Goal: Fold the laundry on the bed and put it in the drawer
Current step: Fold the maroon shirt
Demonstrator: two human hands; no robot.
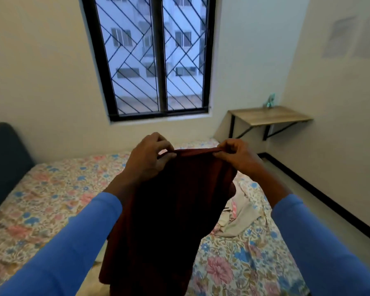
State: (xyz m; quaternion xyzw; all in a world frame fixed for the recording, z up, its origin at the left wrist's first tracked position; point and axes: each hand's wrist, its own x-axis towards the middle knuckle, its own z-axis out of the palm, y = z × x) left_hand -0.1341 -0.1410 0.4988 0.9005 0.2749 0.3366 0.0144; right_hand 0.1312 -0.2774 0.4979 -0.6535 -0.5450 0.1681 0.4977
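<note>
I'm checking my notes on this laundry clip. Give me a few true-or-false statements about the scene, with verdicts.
1. The left hand and right hand both pinch the top edge of the dark red garment. True.
2. A pale cloth lies crumpled on the bed. True.
3. The dark red garment lies flat on the bed. False: it hangs from the hands above it.
4. The wall shelf holds nothing. False: a small greenish object stands on it.

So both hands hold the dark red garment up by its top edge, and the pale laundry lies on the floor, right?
Not quite: in the head view the pale laundry lies on the bed. The left hand and right hand hold the dark red garment.
</note>
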